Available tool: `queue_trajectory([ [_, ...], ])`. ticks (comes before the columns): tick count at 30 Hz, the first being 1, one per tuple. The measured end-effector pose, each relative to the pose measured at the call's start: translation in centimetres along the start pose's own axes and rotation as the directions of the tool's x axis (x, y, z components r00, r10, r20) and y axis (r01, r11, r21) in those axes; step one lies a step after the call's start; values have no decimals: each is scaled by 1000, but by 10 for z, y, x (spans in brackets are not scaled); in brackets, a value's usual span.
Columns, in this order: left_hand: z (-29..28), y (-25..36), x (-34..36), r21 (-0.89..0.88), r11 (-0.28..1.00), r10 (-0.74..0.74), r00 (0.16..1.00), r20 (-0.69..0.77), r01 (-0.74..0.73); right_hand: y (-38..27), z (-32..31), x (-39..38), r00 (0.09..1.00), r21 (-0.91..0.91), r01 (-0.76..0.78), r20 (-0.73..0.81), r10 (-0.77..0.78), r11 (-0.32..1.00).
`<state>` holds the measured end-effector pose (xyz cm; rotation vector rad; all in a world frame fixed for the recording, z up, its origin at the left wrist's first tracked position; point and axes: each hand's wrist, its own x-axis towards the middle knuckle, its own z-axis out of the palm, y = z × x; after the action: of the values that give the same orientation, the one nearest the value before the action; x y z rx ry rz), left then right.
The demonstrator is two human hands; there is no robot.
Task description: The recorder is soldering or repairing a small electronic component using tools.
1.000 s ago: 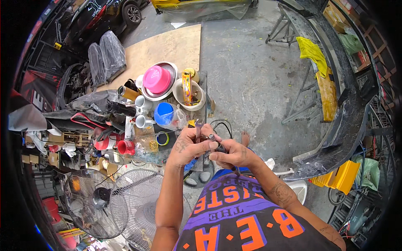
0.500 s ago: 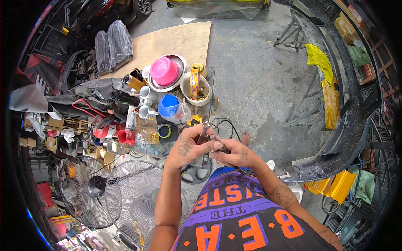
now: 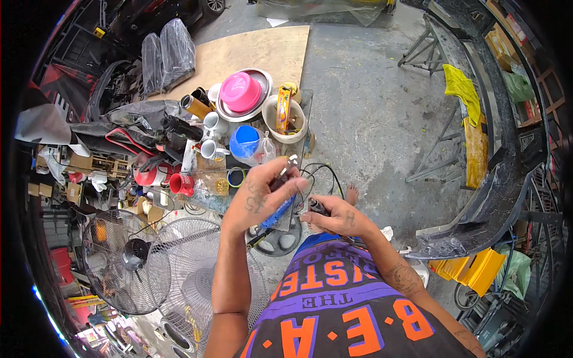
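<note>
My left hand is closed round a small dark piece with a bright metal end; its kind is hard to make out. It is held up near the table's front right corner. Lower and to the right, my right hand grips a dark, round-ended tool, its body mostly hidden by the fingers. A gap separates the two hands. Behind my left hand, a blue item lies partly covered at the table edge. Nearby on the table sits a blue tub with clear plastic against it.
White mugs, a red mug, a pink basin and a white bucket crowd the table. Large fans stand at left. A black cable crosses the floor beside a bare foot. A black bumper rests on stands at right.
My hands, together before, have come apart. The left has moved left with its small piece; the right stays nearly in place with the dark tool. The view has shifted slightly.
</note>
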<state>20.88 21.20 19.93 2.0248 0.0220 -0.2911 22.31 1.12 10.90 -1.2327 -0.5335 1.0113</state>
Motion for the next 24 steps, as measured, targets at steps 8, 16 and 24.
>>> queue_trajectory([
  [8,-9,-120,20,-47,995,-103,902,-419,92,1,-5,-17,974,82,-75,-206,91,994],
  [16,55,-333,1,-203,888,-449,680,-579,413,18,-5,-21,945,285,-114,-265,192,952],
  [24,68,-347,17,146,926,-210,797,-566,347,29,-6,-19,945,419,-46,-276,176,907],
])
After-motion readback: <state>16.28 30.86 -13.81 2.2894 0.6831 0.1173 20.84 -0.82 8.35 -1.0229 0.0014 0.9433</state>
